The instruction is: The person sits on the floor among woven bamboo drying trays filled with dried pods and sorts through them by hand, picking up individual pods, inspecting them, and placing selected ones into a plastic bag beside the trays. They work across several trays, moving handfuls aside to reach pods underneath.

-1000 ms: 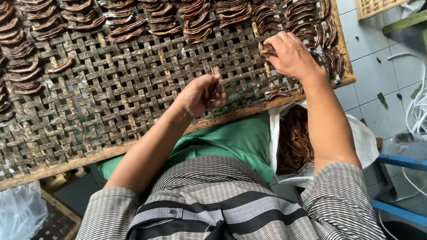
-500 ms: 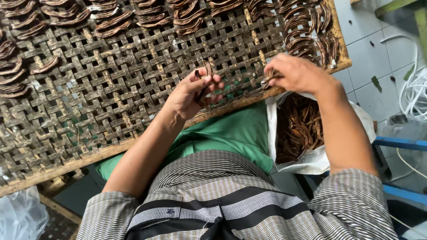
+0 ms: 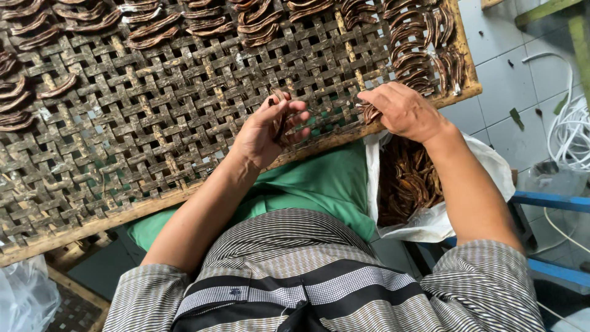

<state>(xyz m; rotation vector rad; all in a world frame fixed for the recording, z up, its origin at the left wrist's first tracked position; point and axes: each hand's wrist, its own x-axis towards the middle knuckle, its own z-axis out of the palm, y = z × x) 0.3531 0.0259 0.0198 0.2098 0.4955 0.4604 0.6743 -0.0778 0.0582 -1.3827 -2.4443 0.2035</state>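
Head view: left hand (image 3: 265, 130) pinches dark curved strips (image 3: 278, 117) over the woven bamboo tray (image 3: 153, 154); right hand (image 3: 402, 110) grips more strips at the tray's near edge. Loosely held, pieces might slip through the weave.

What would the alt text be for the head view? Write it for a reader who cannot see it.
A person's left hand holds a few dark curved strips over a woven bamboo tray, while the right hand grips more strips at the tray's near edge. Rows of the same strips lie along the tray's far side, and a white bag full of them sits by the right arm.
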